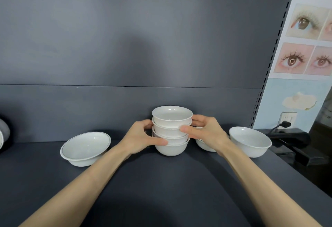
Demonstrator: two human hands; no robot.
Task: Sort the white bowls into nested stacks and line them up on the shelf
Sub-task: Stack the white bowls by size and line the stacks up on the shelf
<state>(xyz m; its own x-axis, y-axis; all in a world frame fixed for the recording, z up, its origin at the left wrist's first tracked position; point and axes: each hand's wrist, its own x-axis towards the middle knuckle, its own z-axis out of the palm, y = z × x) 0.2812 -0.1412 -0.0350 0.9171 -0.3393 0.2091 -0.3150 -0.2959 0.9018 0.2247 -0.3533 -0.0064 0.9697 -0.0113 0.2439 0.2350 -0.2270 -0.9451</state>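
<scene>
White bowl stack (171, 131): my left grip (142, 137) & right grip (206, 133) clasp its sides. Step: lining up, I judge; next, slide it upright w/o toppling.

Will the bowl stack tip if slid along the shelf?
Probably tippy: the stack is tall on a narrow base. Its bowls nest unevenly, so they may shift. Glossy glaze looks slippery, so keep left hand and right hand on both sides.

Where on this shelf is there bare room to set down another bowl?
Bare shelf: between the rimmed bowl and the grey thing far left, and in front of the stack. Crowded right of the stack: a half-hidden bowl, then a big bowl.
</scene>
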